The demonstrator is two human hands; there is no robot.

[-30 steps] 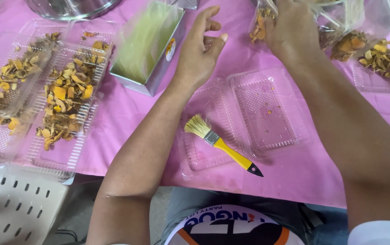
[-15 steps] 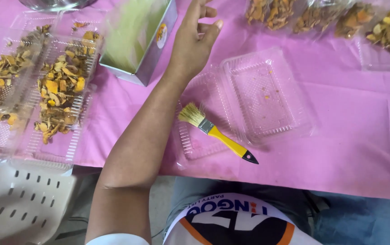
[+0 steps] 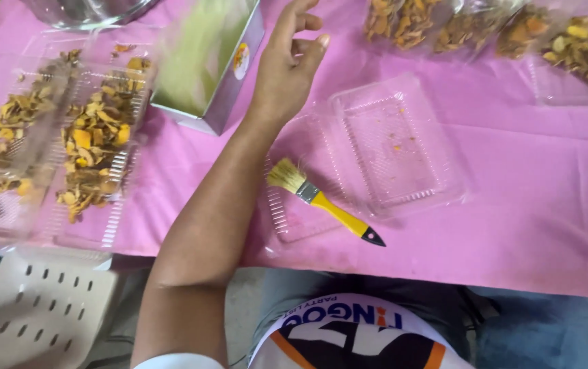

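Here the left hand (image 3: 285, 65) hovers, grip spread, beside a blurred metal box (image 3: 208, 61); right hand unseen.

— Where is room showing for a hand to pass?

— The pink cloth (image 3: 533, 171) is lying bare on the right, past the empty clear tray (image 3: 393, 147).

— What is standing in the way?

— The metal box (image 3: 205, 65) is sitting just beside the left hand (image 3: 287, 65). The yellow brush (image 3: 324, 201) is lying near the arm. Full trays (image 3: 96, 137) are crowding the left side.
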